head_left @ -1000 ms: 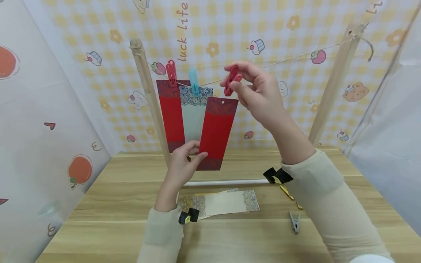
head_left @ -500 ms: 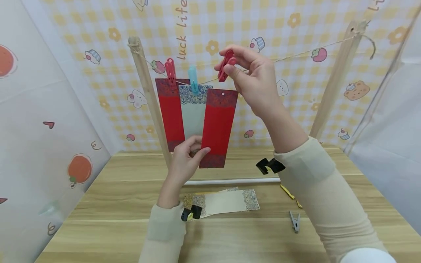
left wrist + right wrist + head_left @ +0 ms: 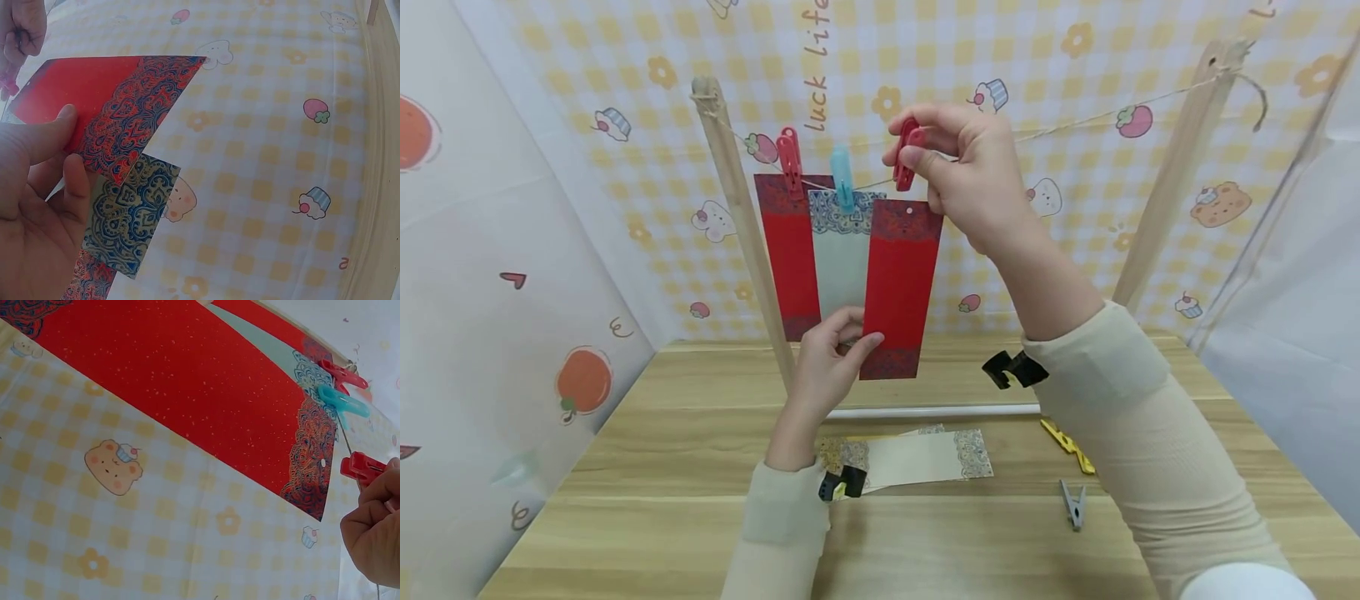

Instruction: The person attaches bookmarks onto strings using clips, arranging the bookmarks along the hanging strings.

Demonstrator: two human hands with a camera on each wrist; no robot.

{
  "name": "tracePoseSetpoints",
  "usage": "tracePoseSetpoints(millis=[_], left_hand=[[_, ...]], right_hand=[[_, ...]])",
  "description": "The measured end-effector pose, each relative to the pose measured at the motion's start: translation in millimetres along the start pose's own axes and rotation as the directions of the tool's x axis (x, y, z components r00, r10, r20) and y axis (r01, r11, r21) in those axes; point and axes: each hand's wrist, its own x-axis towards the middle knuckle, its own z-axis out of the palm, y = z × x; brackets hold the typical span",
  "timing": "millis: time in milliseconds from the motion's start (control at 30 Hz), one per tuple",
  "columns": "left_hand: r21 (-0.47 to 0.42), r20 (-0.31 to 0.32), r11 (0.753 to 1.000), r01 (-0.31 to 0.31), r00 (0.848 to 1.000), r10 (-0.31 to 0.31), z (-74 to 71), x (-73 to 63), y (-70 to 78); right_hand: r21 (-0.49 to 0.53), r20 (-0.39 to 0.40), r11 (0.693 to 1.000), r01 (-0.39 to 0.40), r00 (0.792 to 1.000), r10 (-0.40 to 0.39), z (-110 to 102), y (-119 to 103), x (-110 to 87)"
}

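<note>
- A yellow-checked cloth printed with cakes and strawberries (image 3: 1037, 50) is filling the upper part of the head view.
- A wood-grain table (image 3: 640, 517) is spreading across the lower part of the frame.
- Two wooden posts are rising toward the top, one at upper left (image 3: 737, 192), one at upper right (image 3: 1176, 175), with a twine line (image 3: 1097, 121) sagging between them.
- A white rod (image 3: 940, 412) is lying across the table at lower centre.
- The right hand (image 3: 973, 171), at upper centre, is pinching a red clothespin between thumb and fingers.
- The left hand (image 3: 826, 362), at centre, is gripping a red card near its lower left edge, thumb in front.
- That red card (image 3: 901, 283) is standing nearly upright at centre, its punched hole at the top, partly covering a pale card (image 3: 842, 267).
- The pale card and another red card (image 3: 787, 267) are hanging left of centre.
- Patterned cards (image 3: 913, 460) are lying overlapped at lower centre.
- A light blue clothespin (image 3: 842, 179) and a second red clothespin (image 3: 790, 162) are clamping the hanging cards.
- The pinched red clothespin (image 3: 362, 465) is hovering just beyond the held card's top edge; whether it is gripping the twine, I cannot tell.
- A yellow clothespin (image 3: 1063, 442) and a grey clothespin (image 3: 1074, 506) are lying at lower right.
</note>
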Motion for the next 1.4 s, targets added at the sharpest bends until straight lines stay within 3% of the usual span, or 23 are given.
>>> tracePoseSetpoints(millis=[167, 700, 1400], left_hand=[[-0.004, -0.010, 1.000, -0.012, 1.000, 0.012, -0.2, 0.1, -1.5], [-0.054, -0.021, 0.998, -0.012, 1.000, 0.011, 3.5, 1.6, -1.4], [-0.064, -0.022, 0.997, -0.053, 0.998, 0.052, 7.3, 6.2, -4.5]], right_hand=[[-0.016, -0.001, 0.998, -0.058, 0.998, 0.058, 2.4, 0.6, 0.6], [-0.124, 0.039, 0.984, -0.125, 0.991, 0.130, 0.4, 7.9, -1.1], [-0.133, 0.106, 0.971, -0.199, 0.971, 0.213, -8.1, 10.1, -1.2]])
